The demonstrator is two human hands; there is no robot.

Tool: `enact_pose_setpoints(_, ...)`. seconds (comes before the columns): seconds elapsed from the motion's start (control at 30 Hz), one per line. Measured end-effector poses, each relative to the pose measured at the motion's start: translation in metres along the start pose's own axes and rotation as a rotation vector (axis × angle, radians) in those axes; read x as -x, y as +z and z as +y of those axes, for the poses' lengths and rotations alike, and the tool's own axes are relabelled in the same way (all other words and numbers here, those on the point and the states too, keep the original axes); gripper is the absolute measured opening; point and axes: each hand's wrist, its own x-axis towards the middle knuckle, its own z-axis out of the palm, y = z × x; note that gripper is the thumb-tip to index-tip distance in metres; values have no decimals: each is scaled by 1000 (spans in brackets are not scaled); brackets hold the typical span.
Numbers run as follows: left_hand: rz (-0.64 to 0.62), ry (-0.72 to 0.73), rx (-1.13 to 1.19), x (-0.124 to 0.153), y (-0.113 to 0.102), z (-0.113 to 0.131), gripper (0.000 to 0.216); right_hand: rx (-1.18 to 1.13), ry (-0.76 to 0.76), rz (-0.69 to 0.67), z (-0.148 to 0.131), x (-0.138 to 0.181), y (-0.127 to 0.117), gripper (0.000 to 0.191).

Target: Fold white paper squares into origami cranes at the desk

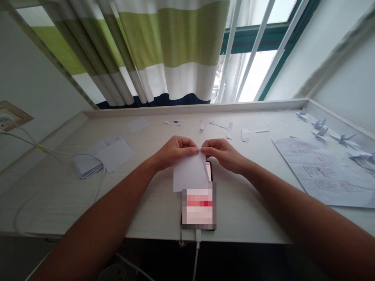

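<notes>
Between my two hands hangs a sheet of white paper (190, 173), raised a little above the desk. My left hand (180, 152) pinches its top edge near the right corner. Close beside it, almost fingertip to fingertip, my right hand (219, 153) pinches the paper at that same corner. The sheet's right edge looks uneven. Below and partly behind the paper lies a phone (209, 171), its screen lit and mostly blurred out. A white charging cable (198, 236) runs from its lower end over the desk's front edge.
On the left lie a stack of white paper (90, 160) and a loose white cable (79, 154). Paper strips (230, 130) are scattered toward the back. At right sit a written sheet (325, 171) and several folded paper cranes (319, 125). A raised rim (193, 108) bounds the desk's back.
</notes>
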Motion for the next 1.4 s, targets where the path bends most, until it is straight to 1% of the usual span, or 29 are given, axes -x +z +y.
enact_pose_setpoints(0.17,-23,-13,-28,1,0,0,26,27,-25,-25,-3,1,-1,26)
enact_pose_setpoints(0.33,-59,16,-32,1,1,-2,30,123,-34,-54,-4,3,0,25)
enact_pose_setpoints(0.47,-94,41,52,3,5,-2,32,46,-98,-40,-4,4,5,24)
enact_pose_setpoints(0.57,-50,93,87,4,11,-2,33,-23,-136,-6,-4,5,10,25)
enact_pose_setpoints(0.73,18,161,89,7,19,1,35,-56,-178,38,-3,6,14,26)
enact_pose_setpoints(0.87,45,193,79,7,22,2,34,-60,-178,45,-3,7,16,26)
enact_pose_setpoints(1.0,77,212,70,7,25,2,35,-57,-188,85,-4,8,20,25)
enact_pose_setpoints(1.17,91,223,95,6,29,-3,35,-90,-216,145,-3,8,24,22)
enact_pose_setpoints(1.4,107,264,172,4,33,-8,34,-85,-262,189,-3,10,29,22)
